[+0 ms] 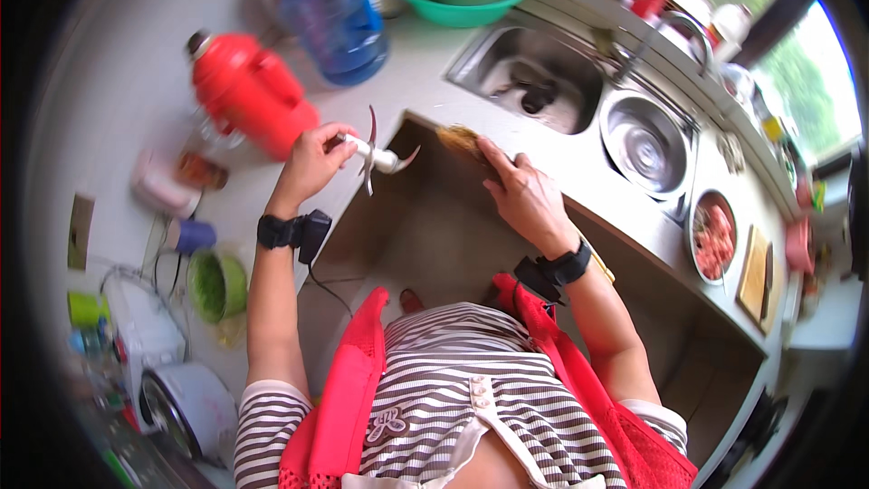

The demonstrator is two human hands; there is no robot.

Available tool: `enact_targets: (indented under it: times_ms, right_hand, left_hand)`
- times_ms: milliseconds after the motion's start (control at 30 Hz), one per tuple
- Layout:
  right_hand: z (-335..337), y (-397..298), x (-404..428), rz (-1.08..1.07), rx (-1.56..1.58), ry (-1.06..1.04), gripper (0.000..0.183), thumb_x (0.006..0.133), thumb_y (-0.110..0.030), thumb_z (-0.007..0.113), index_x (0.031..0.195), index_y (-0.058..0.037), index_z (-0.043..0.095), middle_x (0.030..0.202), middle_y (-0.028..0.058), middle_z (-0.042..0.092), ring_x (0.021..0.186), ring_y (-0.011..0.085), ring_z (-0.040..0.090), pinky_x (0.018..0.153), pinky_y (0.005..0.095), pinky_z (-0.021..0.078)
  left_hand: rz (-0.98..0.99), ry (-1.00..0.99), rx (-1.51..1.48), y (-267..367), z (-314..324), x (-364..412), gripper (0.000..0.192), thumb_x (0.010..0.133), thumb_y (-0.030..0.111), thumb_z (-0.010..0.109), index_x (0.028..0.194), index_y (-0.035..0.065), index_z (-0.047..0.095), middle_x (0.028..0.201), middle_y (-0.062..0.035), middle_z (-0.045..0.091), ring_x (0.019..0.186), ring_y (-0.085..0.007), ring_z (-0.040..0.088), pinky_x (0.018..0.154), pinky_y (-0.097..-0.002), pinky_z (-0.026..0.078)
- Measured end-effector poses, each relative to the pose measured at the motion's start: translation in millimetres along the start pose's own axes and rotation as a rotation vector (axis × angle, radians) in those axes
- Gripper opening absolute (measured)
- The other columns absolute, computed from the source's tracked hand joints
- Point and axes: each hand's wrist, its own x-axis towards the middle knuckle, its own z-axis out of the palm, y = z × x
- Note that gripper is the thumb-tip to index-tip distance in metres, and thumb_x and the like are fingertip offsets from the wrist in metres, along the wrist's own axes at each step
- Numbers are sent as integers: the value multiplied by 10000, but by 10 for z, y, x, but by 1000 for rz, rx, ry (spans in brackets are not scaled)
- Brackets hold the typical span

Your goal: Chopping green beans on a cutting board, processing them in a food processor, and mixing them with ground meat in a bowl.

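Observation:
Between the thumb and fingers of my left hand (313, 161) is a food-processor blade (384, 160), gripped at one end of its white hub. Its curved metal blades stick out to the sides. My right hand (528, 195) holds a brush (457, 139) with brown bristles, the bristle end pointing toward the blade but apart from it. A yellowish strip shows beside the right forearm; whether it is the brush's handle I cannot tell. Both hands are above the gap in front of the L-shaped counter, near its inner corner.
Ahead is a steel sink (543, 81) with a dark thing inside; a metal basin (648, 142) sits in the neighbouring bowl. Rightward are a bowl of raw meat (714, 234) and a cutting board (752, 272) with a knife. A red thermos (251, 92) and blue water jug (336, 20) stand left.

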Motion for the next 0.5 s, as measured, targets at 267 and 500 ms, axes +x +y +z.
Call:
enact_targets:
  times_ms: [267, 500]
  right_hand:
    - [-674, 1485, -1199, 397, 237, 234, 645, 875, -170, 671, 1463, -249, 417, 906, 171, 605, 811, 389, 623, 717, 462, 507]
    - [-698, 1964, -1816, 494, 501, 426, 604, 860, -64, 673, 1423, -91, 457, 1246, 221, 604, 1130, 367, 608, 935, 383, 489]
  left_hand:
    - [35, -358, -405, 940, 2172, 1879, 196, 952, 139, 611, 1087, 8, 664, 808, -31, 669, 661, -78, 624, 578, -212, 504]
    - [-92, -569, -430, 1406, 4126, 2624, 176, 923, 174, 622, 966, 11, 673, 785, -65, 702, 630, -114, 673, 536, -239, 527]
